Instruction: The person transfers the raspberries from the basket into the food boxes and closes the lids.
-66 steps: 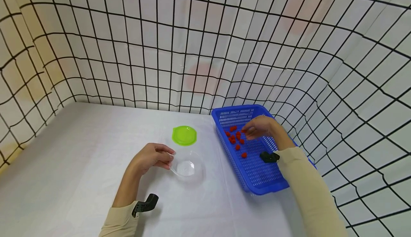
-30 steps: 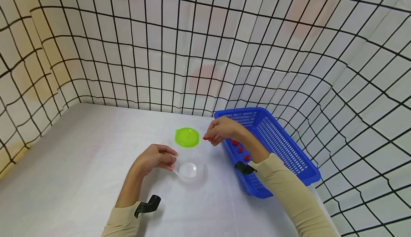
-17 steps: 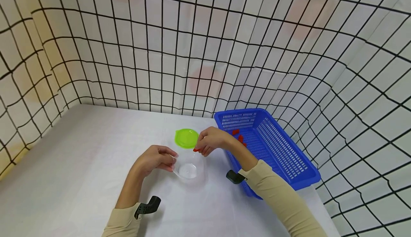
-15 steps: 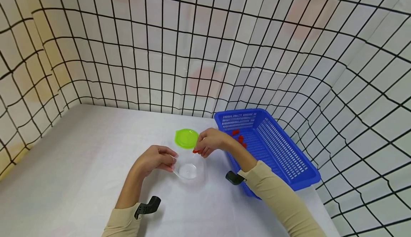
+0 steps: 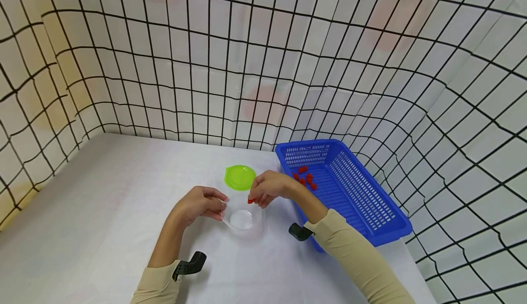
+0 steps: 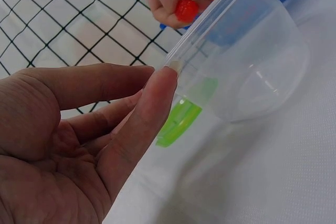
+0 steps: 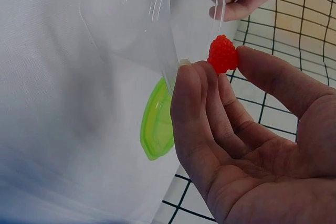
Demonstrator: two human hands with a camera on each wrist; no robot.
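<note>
My left hand (image 5: 199, 205) pinches the rim of a clear plastic bowl (image 5: 240, 221) between thumb and fingers; the bowl stands on the white cloth. Over the bowl's far rim, my right hand (image 5: 271, 188) holds a small red raspberry (image 7: 222, 54) in its fingertips. In the left wrist view the raspberry (image 6: 186, 10) appears just outside the rim line, and the bowl's (image 6: 252, 72) inside shows no fruit. Just beyond the bowl lies a bright green lid (image 5: 240, 178), flat on the cloth.
At the right stands a blue perforated basket (image 5: 366, 194) with several red raspberries (image 5: 309, 177) at its left side, partly hidden by the right forearm. A white wall with black grid netting (image 5: 197, 66) encloses the back and both sides of the table.
My right hand has come out of the basket, leftward to the bowl with the raspberry, and lowered slightly in the last half second. The left hand keeps its hold on the bowl.
</note>
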